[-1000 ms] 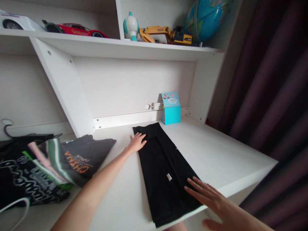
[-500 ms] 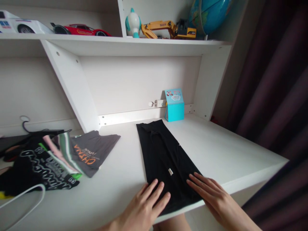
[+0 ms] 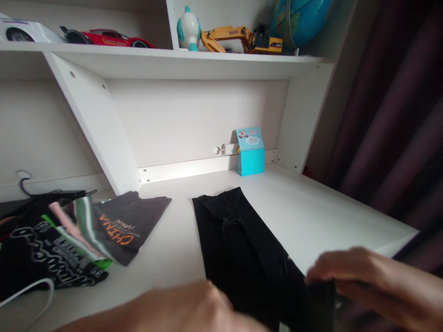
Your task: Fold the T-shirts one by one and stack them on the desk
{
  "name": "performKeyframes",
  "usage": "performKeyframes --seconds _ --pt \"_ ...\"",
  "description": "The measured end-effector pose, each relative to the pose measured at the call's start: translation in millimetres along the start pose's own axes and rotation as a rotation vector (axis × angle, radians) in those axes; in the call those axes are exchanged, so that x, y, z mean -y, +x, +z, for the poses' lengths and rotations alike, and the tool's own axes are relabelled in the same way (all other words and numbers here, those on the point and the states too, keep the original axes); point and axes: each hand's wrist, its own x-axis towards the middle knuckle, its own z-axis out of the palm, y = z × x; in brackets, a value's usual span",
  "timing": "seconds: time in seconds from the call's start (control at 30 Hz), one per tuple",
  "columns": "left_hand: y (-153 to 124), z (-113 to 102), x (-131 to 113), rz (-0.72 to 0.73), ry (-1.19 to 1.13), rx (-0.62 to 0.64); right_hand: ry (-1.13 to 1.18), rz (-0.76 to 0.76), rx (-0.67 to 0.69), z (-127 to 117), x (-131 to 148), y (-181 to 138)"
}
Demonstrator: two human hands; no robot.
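Observation:
A black garment (image 3: pixel 242 244), folded lengthwise, lies on the white desk with its far end flat and its near part drawn up toward me. My right hand (image 3: pixel 377 281), blurred, is closed on the garment's near right corner and holds it above the desk edge. At the bottom, my left hand (image 3: pixel 197 309) is curled against the near left part of the cloth; its fingertips are hidden and smeared by motion. To the left lie a grey shirt (image 3: pixel 138 221) with orange lettering and a black printed garment (image 3: pixel 51 258).
A blue desk calendar (image 3: pixel 252 159) stands at the back by a wall socket (image 3: pixel 230 149). A white hanger (image 3: pixel 44 288) lies at lower left. Above, the shelf (image 3: pixel 194 64) carries a red toy car (image 3: pixel 110 38), a yellow toy excavator (image 3: pixel 242 39) and a globe (image 3: pixel 304 20). A dark curtain (image 3: pixel 380 138) hangs right.
Both hands, flat on the black garment before, now curl at its near end. The cloth has slid toward me and its near end is lifted. The right hand has moved right and up.

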Motion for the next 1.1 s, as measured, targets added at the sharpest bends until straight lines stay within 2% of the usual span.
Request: performKeyframes --seconds 0.03,0.07,0.13,0.17,0.23,0.3,0.33,0.4,0.5,0.67,0.8,0.97,1.1 --pt "7 -25 6 -0.077 -0.092 0.010 0.050 0.025 0.061 -12 -4 26" --pt "15 -49 17 -0.162 -0.169 -0.001 0.090 0.054 0.058 -21 -12 56" --pt "29 -85 55 -0.314 -0.313 -0.142 0.154 0.143 -0.038 -27 -35 120" --pt "34 -96 80 -0.378 -0.394 -0.234 0.173 0.253 -0.112 -23 -49 151" --pt "40 -100 132 -0.589 -0.526 -0.390 0.169 0.361 -0.156 -1 -78 202" --pt "42 -90 176 -0.792 -0.610 -0.463 0.190 0.446 -0.125 31 -101 235" --pt "42 -82 193 -0.840 -0.611 -0.470 0.206 0.486 -0.092 48 -110 245" --pt "42 -67 215 -0.888 -0.596 -0.476 0.234 0.549 -0.040 78 -124 255" --pt "40 -59 226 -0.876 -0.553 -0.494 0.242 0.609 -0.029 101 -138 257" --pt "40 -74 234 -0.818 -0.433 -0.536 0.171 0.645 -0.091 97 -160 260" --pt "45 -67 246 -0.876 -0.208 -0.553 0.054 0.677 -0.103 97 -169 262" --pt "45 -50 254 -0.942 -0.030 -0.516 -0.023 0.687 -0.113 112 -165 258" --pt "43 -54 250 -0.935 -0.014 -0.477 -0.023 0.665 -0.105 108 -153 256"
